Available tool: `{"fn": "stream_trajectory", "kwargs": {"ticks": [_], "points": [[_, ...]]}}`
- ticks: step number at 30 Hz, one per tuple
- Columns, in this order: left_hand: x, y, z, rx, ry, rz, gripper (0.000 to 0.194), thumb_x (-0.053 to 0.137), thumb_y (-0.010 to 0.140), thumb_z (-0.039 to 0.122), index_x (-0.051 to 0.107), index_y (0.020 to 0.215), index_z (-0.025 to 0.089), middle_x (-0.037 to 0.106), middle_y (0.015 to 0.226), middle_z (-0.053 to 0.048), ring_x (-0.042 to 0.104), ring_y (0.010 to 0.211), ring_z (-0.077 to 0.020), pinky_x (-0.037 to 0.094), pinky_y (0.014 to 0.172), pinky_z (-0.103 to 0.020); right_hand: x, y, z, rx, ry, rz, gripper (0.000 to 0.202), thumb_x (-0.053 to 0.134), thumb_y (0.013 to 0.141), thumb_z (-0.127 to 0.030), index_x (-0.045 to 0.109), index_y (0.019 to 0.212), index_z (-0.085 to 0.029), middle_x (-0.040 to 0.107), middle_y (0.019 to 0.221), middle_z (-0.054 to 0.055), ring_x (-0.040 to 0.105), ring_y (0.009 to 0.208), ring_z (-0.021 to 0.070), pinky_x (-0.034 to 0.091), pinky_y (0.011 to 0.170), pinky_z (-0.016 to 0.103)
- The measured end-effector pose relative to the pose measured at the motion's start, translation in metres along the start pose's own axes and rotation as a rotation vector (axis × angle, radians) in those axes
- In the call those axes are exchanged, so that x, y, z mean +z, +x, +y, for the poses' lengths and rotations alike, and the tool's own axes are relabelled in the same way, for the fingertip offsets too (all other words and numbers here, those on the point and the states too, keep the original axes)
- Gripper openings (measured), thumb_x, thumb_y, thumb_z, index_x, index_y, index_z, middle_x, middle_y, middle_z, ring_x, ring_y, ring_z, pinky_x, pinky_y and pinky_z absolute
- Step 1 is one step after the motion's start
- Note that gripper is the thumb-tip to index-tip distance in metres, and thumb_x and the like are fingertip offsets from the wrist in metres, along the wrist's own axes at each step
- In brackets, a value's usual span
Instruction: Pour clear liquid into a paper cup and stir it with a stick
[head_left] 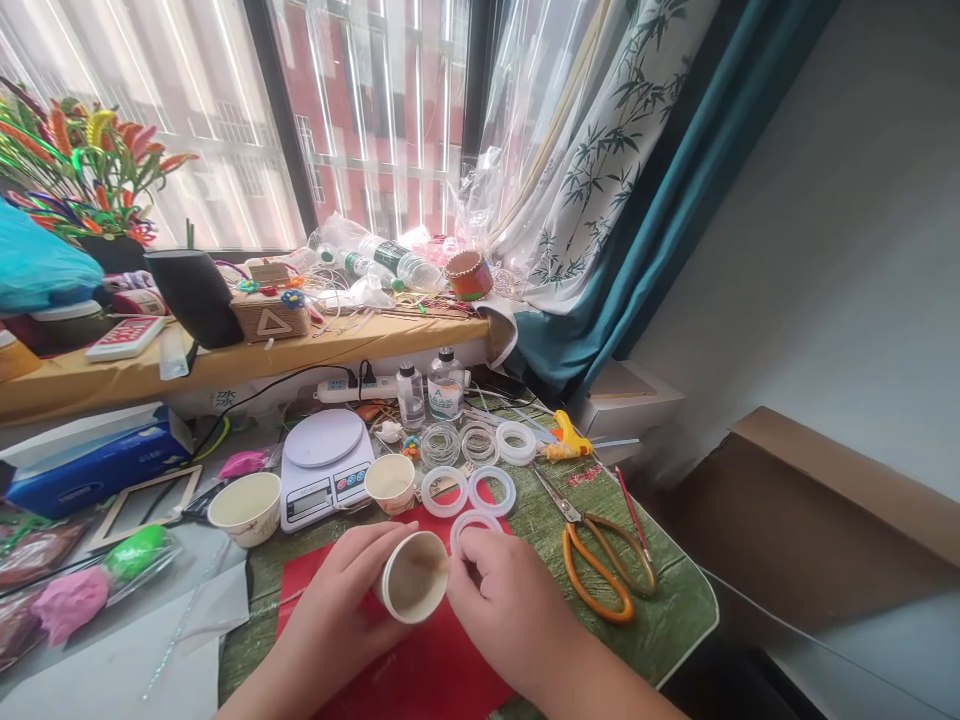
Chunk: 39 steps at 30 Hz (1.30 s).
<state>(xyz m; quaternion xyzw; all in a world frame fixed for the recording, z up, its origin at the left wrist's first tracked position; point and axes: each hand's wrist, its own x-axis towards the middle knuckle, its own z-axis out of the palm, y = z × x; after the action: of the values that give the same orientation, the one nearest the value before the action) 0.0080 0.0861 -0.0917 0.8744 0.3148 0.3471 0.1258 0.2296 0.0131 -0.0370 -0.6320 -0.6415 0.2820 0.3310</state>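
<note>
Wrapped round a paper cup (409,560) is my left hand (345,590), keeping the cup tilted so its pale inside faces me. At the cup's right rim, my right hand (506,595) is closed, thumb against curled fingers; what it pinches, if anything, is hidden. A translucent white ring mould (474,522) lies just behind my right hand, partly covered by it. Two more such rings, a left one (444,490) and a right one (492,490), sit further back. Under both hands is a red sheet (420,665).
A kitchen scale (324,470) stands behind, between a paper bowl (246,508) and a second paper cup (390,484). Scissors (592,555) and a red pencil (634,513) lie on the right. Two bottles (445,388) and a yellow glue gun (568,438) are at the back.
</note>
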Motion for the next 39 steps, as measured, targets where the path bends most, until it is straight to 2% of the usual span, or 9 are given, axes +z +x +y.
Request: {"fn": "stream_trajectory", "kwargs": {"ticks": [3, 5, 9, 16, 25, 31, 34, 39], "points": [[0.002, -0.002, -0.004, 0.013, 0.009, -0.005, 0.053, 0.078, 0.091, 0.035, 0.064, 0.142, 0.035, 0.078, 0.132, -0.006, 0.078, 0.118, -0.0254, 0.066, 0.098, -0.029, 0.000, -0.001, -0.002, -0.003, 0.048, 0.005, 0.031, 0.054, 0.095, -0.017, 0.036, 0.071, -0.023, 0.044, 0.065, -0.006, 0.039, 0.061, 0.0124, 0.023, 0.056, 0.027], [0.003, -0.003, -0.006, 0.018, 0.016, -0.012, 0.053, 0.078, 0.091, 0.035, 0.064, 0.143, 0.035, 0.078, 0.133, -0.005, 0.078, 0.119, -0.0255, 0.066, 0.099, -0.030, 0.001, -0.002, -0.003, -0.004, 0.029, 0.046, 0.031, 0.054, 0.095, -0.017, 0.036, 0.071, -0.023, 0.044, 0.065, -0.006, 0.039, 0.061, 0.0123, 0.022, 0.056, 0.028], [0.005, -0.003, -0.009, 0.004, 0.010, -0.013, 0.052, 0.078, 0.092, 0.037, 0.065, 0.142, 0.035, 0.079, 0.132, -0.006, 0.079, 0.118, -0.0263, 0.066, 0.098, -0.030, 0.002, -0.003, -0.002, -0.019, -0.003, 0.040, 0.030, 0.056, 0.093, -0.015, 0.036, 0.071, -0.023, 0.045, 0.065, -0.006, 0.039, 0.061, 0.0121, 0.021, 0.056, 0.028], [0.002, -0.001, -0.004, -0.036, -0.031, -0.022, 0.048, 0.076, 0.093, 0.036, 0.068, 0.140, 0.033, 0.078, 0.132, -0.008, 0.078, 0.118, -0.0288, 0.067, 0.097, -0.035, 0.002, -0.002, -0.002, -0.035, -0.012, 0.012, 0.033, 0.057, 0.093, -0.014, 0.034, 0.070, -0.023, 0.042, 0.064, -0.006, 0.037, 0.059, 0.0123, 0.021, 0.056, 0.029], [-0.002, 0.005, 0.006, -0.042, -0.074, -0.019, 0.046, 0.076, 0.093, 0.031, 0.067, 0.138, 0.035, 0.078, 0.130, -0.006, 0.078, 0.117, -0.0257, 0.066, 0.097, -0.030, 0.001, -0.001, 0.000, 0.000, 0.020, -0.023, 0.032, 0.056, 0.094, -0.017, 0.035, 0.070, -0.023, 0.043, 0.064, -0.006, 0.038, 0.060, 0.0126, 0.022, 0.056, 0.028], [-0.002, 0.005, 0.003, 0.000, -0.054, -0.021, 0.049, 0.076, 0.092, 0.030, 0.065, 0.140, 0.034, 0.079, 0.130, -0.006, 0.079, 0.116, -0.0253, 0.066, 0.096, -0.029, 0.001, 0.000, 0.001, -0.008, 0.021, -0.011, 0.031, 0.054, 0.096, -0.017, 0.035, 0.071, -0.023, 0.044, 0.066, -0.005, 0.039, 0.061, 0.0128, 0.023, 0.057, 0.028], [-0.001, 0.003, 0.000, -0.006, -0.044, -0.029, 0.049, 0.075, 0.093, 0.031, 0.066, 0.141, 0.034, 0.078, 0.131, -0.007, 0.078, 0.117, -0.0267, 0.067, 0.097, -0.032, 0.001, -0.001, 0.002, -0.034, 0.009, 0.004, 0.033, 0.054, 0.095, -0.017, 0.033, 0.071, -0.024, 0.041, 0.065, -0.006, 0.037, 0.060, 0.0127, 0.022, 0.056, 0.029], [0.001, 0.000, -0.002, -0.022, -0.031, -0.034, 0.049, 0.074, 0.093, 0.035, 0.067, 0.142, 0.034, 0.078, 0.133, -0.008, 0.078, 0.120, -0.0280, 0.067, 0.098, -0.033, -0.001, -0.001, 0.002, 0.004, 0.014, 0.012, 0.033, 0.054, 0.095, -0.017, 0.033, 0.070, -0.024, 0.042, 0.064, -0.006, 0.037, 0.060, 0.0128, 0.022, 0.055, 0.029]]}}
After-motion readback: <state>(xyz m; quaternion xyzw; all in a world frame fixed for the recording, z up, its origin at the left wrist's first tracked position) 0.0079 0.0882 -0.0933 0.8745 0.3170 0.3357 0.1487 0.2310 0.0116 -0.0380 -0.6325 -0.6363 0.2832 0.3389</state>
